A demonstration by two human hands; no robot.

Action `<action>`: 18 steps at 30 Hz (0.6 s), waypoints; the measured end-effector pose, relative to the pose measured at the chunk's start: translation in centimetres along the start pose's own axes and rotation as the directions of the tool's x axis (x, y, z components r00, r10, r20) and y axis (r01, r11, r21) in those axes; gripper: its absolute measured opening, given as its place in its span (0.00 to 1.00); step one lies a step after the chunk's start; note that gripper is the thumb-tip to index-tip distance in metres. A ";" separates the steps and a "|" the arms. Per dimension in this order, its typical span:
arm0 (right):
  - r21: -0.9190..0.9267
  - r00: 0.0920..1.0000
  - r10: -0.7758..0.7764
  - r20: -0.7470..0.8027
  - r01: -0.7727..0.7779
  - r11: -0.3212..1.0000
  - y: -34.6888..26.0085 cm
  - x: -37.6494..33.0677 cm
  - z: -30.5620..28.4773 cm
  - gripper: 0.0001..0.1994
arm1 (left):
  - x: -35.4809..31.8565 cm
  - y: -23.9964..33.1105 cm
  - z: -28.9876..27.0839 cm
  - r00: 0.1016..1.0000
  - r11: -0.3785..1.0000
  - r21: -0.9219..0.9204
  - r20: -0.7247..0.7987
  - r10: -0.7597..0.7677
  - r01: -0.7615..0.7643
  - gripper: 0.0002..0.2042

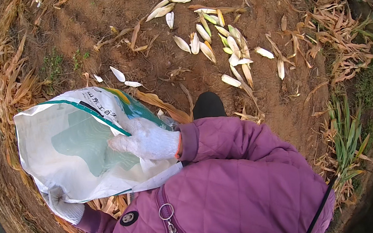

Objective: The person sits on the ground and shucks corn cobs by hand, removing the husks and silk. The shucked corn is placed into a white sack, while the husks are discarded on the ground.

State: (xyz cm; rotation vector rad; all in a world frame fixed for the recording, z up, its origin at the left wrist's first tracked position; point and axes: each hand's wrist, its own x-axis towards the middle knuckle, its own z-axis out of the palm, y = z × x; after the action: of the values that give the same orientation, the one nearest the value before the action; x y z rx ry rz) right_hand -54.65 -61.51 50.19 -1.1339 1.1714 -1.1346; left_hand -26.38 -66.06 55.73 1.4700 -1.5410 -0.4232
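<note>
There was the white sack (39,140), just left of the person's middle, its wide mouth gaping up at the camera, and both hands were on it! The right hand (146,140) had its grip closed on the green-edged rim, fingers poking inside; the left hand (65,206) clutched the near left corner, its fingertips partly hidden by the plastic. Here was the danger: that thin wall looked floppy, so had either grip slipped, the mouth might well have folded shut. Gloves on slick plastic could have caused just that, and a careless tug might have split the edge. Underfoot, a dark shoe (208,104) stood near a curled dry leaf (165,107), a possible snag. Then the surface: bare brown soil (152,83), bumpy and littered, pale corn ears (230,80) strewn ahead and to the right. No room here but open field: dry stalks (13,70) ran down the left, green blades (344,140) sprouted at the right, and a pale strip, perhaps sky, curved along the far left rim.
</note>
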 end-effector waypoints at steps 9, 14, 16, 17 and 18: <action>0.171 0.998 -0.007 0.060 -0.003 0.985 -0.8 9.0 -13.1 0.18 | 8.6 5.0 13.9 0.985 0.915 -0.365 0.042 -0.165 0.169 0.04; 0.366 0.992 0.122 -0.006 -0.112 0.924 -1.0 12.0 -23.1 0.18 | 12.3 8.6 23.3 0.998 0.976 -0.217 0.065 0.001 0.013 0.06; 0.385 0.991 0.132 -0.023 -0.113 0.916 -1.7 13.0 -25.3 0.18 | 14.1 8.7 26.0 0.992 0.974 -0.202 0.056 0.112 -0.098 0.07; 0.410 0.990 0.130 -0.058 -0.095 0.907 -1.9 13.2 -26.1 0.17 | 15.3 8.7 27.0 0.982 0.965 -0.205 0.065 0.178 -0.161 0.08; 0.421 0.990 0.121 -0.071 -0.080 0.904 -2.3 13.6 -27.0 0.17 | 16.0 9.8 28.0 0.985 0.960 -0.248 0.071 0.154 -0.132 0.05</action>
State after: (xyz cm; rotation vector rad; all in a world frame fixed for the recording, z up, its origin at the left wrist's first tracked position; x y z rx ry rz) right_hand -80.92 -76.54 49.91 -0.6885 0.9822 -1.2941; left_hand -51.86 -88.07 55.26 1.1566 -1.5932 -0.5769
